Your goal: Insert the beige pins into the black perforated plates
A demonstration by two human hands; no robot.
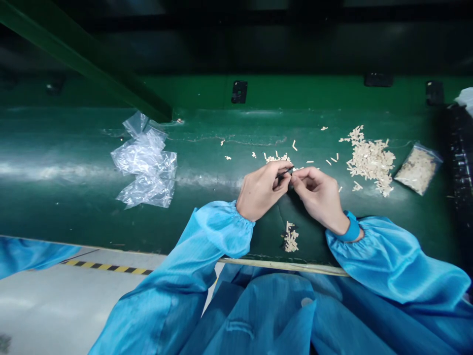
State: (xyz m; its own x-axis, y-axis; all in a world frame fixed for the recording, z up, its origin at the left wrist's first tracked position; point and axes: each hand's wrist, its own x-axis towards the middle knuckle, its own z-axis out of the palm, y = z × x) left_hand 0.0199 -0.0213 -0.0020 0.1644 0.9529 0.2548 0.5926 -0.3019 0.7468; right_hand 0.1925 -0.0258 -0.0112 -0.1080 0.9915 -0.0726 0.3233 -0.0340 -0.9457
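My left hand [263,188] is closed in a pinch on a thin black piece [284,173], whose kind I cannot make out. Its fingertips meet those of my right hand [318,195], which is also pinched; whatever lies between the right fingertips is hidden or too small to name. Just behind the fingers is a small heap of pale, thin pieces [278,158], partly covered by the hands. Nearer my body lies a little pile of similar pale pieces [291,240] with some dark bits among them.
A larger heap of pale pieces [371,160] and a filled clear zip bag [419,168] lie at the right. Clear plastic bags [148,162] are piled at the left. A green beam [92,59] slants down to the green table [207,217]. A blue sleeve [29,254] shows at the far left.
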